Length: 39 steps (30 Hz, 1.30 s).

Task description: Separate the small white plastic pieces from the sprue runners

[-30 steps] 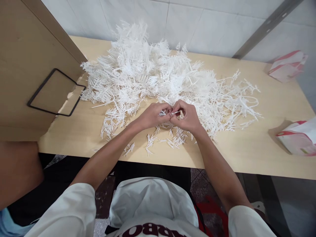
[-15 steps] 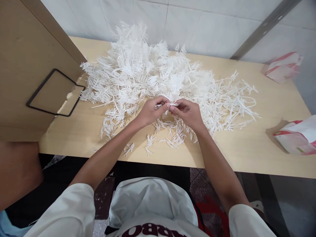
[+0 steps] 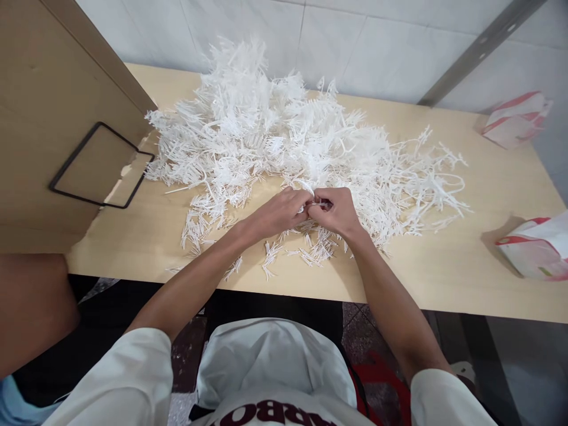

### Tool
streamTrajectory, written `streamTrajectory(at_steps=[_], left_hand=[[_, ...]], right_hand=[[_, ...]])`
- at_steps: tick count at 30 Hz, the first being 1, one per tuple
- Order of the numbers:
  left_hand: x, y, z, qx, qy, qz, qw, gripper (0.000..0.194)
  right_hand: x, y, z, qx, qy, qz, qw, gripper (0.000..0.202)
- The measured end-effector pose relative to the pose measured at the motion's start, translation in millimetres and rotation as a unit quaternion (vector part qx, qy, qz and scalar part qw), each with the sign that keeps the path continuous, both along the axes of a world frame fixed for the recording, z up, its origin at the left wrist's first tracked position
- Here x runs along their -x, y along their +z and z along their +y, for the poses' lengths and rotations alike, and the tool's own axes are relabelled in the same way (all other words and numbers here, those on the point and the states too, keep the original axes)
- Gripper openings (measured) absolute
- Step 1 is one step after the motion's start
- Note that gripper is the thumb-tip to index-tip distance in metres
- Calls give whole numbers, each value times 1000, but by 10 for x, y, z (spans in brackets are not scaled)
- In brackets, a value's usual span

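Note:
A large heap of white, thin, branching plastic-looking strands (image 3: 275,124) spreads over the table. At its front edge, my left hand (image 3: 288,210) and my right hand (image 3: 335,210) meet, knuckles close together. Both are closed, with fingers curled round a small bunch of the white strands that shows only in slivers between them. Most of the held bunch is hidden by my fingers. Below my hands, small loose white pieces (image 3: 319,248) lie scattered on the tabletop.
The wooden table (image 3: 444,266) meets a tiled wall. At the left stands a cardboard box (image 3: 66,106) with a black wire frame (image 3: 53,186) against it. Two red-and-white packets (image 3: 517,121) are at the right. Another person's arm (image 3: 35,307) shows at lower left.
My hands have drawn slightly towards me and turned, knuckles upward. Their fingers have curled from a fingertip pinch into a tighter grip round the strands.

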<state>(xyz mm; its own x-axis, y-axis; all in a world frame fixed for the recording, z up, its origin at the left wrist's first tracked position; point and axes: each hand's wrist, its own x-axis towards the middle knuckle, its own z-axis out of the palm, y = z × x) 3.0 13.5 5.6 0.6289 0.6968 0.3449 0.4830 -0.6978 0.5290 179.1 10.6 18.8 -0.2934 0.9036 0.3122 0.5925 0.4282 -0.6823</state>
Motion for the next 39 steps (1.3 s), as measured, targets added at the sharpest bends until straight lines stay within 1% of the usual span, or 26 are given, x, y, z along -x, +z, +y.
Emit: streamTrajectory(at_steps=[2, 4, 6, 8, 11, 12, 14, 16, 18, 21, 23, 25, 28, 31, 34, 36, 39], left_hand=[[17, 22, 3, -17, 11, 0, 1000, 8], [32, 51, 9, -29, 30, -18, 999, 10], [42, 75, 18, -31, 54, -37, 997, 11], [48, 89, 29, -29, 73, -46, 996, 11], [53, 90, 45, -35, 71, -47, 996, 13], [54, 86, 49, -40, 68, -44, 996, 14], [52, 67, 52, -54, 69, -32, 996, 15], [46, 39, 51, -65, 70, -13, 995, 12], [40, 8, 48, -65, 60, 10, 996, 6], [39, -23, 50, -50, 47, 38, 997, 5], [46, -26, 61, -44, 64, 33, 996, 4], [56, -16, 76, -25, 92, 1, 995, 5], [66, 17, 94, 57, 104, -80, 990, 11], [66, 66, 99, 137, 100, -182, 969, 26], [74, 118, 108, 178, 96, -257, 945, 41], [87, 142, 122, 193, 79, -281, 937, 46], [106, 147, 144, 206, 51, -293, 932, 45]], right_hand=[[-14, -35, 17, -31, -10, -28, 999, 22], [-26, -50, 25, -35, -7, -31, 999, 23], [-32, -41, 23, -8, 7, -8, 1000, 24], [-35, -17, 17, 29, 31, 40, 998, 22], [-38, 18, 15, 76, 56, 116, 989, 27], [-38, 26, 18, 87, 54, 121, 987, 31], [-35, 31, 28, 92, 48, 96, 990, 36], [-30, 23, 40, 70, 59, 49, 995, 35], [-22, 4, 45, 32, 66, 9, 997, 31], [-13, -28, 35, -28, 50, -37, 998, 30], [-14, -40, 23, -48, 38, -64, 996, 30], [-25, -45, 18, -56, 30, -81, 995, 26], [-48, -59, 40, -81, 32, -74, 993, 8], [-60, -78, 79, -100, 23, -39, 994, 11], [-57, -66, 87, -84, -11, 13, 996, 12], [-56, -38, 59, -75, -43, 48, 995, 14], [-60, 6, -7, -84, -78, 117, 986, 22]])
